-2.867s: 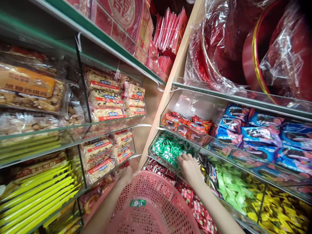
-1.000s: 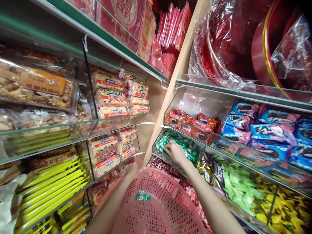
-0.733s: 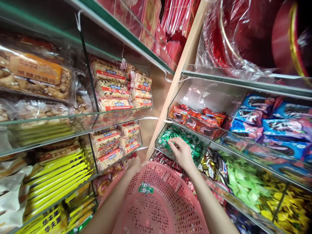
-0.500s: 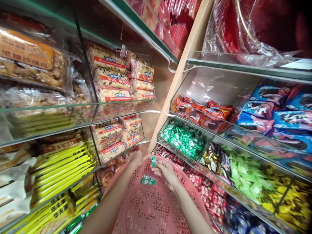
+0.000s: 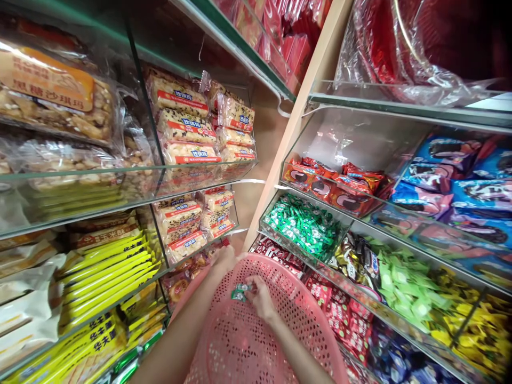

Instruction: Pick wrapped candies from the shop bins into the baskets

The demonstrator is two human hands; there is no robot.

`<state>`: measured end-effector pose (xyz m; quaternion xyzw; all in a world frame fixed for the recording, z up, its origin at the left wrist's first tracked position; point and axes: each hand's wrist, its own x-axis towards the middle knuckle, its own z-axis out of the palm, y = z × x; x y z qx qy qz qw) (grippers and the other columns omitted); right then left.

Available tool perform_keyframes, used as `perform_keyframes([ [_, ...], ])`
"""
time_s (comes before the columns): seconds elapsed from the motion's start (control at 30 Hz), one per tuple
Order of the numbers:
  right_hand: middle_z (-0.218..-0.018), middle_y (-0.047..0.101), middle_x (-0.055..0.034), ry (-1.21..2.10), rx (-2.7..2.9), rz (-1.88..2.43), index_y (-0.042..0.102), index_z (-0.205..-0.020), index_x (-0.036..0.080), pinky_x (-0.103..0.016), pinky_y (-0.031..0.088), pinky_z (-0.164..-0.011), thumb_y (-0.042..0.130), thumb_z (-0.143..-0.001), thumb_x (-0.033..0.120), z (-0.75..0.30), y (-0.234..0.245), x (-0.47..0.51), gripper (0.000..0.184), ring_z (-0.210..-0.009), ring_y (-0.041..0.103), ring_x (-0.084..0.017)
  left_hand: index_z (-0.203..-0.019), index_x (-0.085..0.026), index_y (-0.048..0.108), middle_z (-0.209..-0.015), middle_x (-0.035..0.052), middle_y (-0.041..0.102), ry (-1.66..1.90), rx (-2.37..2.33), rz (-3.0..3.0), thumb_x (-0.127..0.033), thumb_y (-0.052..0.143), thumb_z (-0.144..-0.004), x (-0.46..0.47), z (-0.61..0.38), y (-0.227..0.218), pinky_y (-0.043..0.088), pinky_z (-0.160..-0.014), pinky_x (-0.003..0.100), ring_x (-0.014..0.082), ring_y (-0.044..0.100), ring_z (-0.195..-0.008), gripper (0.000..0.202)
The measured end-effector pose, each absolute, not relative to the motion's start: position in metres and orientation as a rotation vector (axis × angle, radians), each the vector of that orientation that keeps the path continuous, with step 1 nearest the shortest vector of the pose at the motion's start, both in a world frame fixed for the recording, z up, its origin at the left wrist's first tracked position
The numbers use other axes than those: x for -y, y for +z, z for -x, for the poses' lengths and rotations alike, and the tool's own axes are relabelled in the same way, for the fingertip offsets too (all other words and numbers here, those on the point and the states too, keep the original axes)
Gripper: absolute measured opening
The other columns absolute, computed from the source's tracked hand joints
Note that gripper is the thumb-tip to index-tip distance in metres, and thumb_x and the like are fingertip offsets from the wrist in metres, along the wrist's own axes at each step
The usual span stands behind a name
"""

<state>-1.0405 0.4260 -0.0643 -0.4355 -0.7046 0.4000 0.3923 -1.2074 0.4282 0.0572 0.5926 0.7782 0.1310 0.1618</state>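
My left hand (image 5: 222,257) grips the far rim of a pink perforated plastic basket (image 5: 288,314) held low in front of me. My right hand (image 5: 259,296) is inside the basket with its fingers pinched at small green wrapped candies (image 5: 239,291) lying on the basket's mesh. A glass bin full of the same green candies (image 5: 304,225) sits on the right shelf just above and beyond the basket.
Glass shelves on the left hold stacked cereal bars (image 5: 188,130) and yellow packs (image 5: 108,266). The right shelves carry orange packs (image 5: 332,186), blue cookie packs (image 5: 444,181), light green and yellow candies (image 5: 404,282) and red candies (image 5: 340,314). Red goods wrapped in plastic (image 5: 400,48) fill the top.
My right hand left the green candy bin with a candy, came down over the basket rim, and now rests inside the basket at the candies. My view tilted down slightly.
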Motion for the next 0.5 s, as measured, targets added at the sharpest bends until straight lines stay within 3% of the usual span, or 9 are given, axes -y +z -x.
perform_keyframes([
  [0.13,-0.082,0.055,-0.0009,0.948,1.85,1.087,0.058,-0.097,0.02,-0.026,0.044,-0.066,0.052,-0.057,0.003,1.039,-0.072,-0.425,0.044,-0.073,0.052,-0.016,-0.092,-0.014,0.069,-0.1,0.02,0.068,0.354,-2.22,-1.693,-0.07,0.032,-0.077,-0.429,1.206,0.057,0.047,-0.078,0.04,0.035,0.062,-0.099,0.068],
  [0.23,-0.095,0.056,-0.0044,0.793,1.933,1.063,0.056,-0.105,0.02,-0.033,0.045,-0.08,0.055,-0.059,0.004,1.034,-0.073,-0.422,0.049,-0.089,0.053,-0.02,-0.092,-0.014,0.069,-0.1,0.0209,0.068,0.346,-2.215,-1.702,-0.069,0.034,-0.077,-0.429,1.206,0.057,0.047,-0.078,0.04,0.0346,0.061,-0.099,0.066],
  [0.5,-0.11,0.055,-0.0072,0.504,2.08,0.981,0.053,-0.112,0.022,-0.038,0.044,-0.091,0.056,-0.072,0.008,1.039,-0.031,-0.409,0.043,-0.105,0.052,-0.022,-0.09,-0.013,0.068,-0.1,0.021,0.068,0.38,-2.2,-1.714,-0.068,0.036,-0.077,-0.426,1.207,0.06,0.047,-0.08,0.041,0.0353,0.061,-0.1,0.065],
])
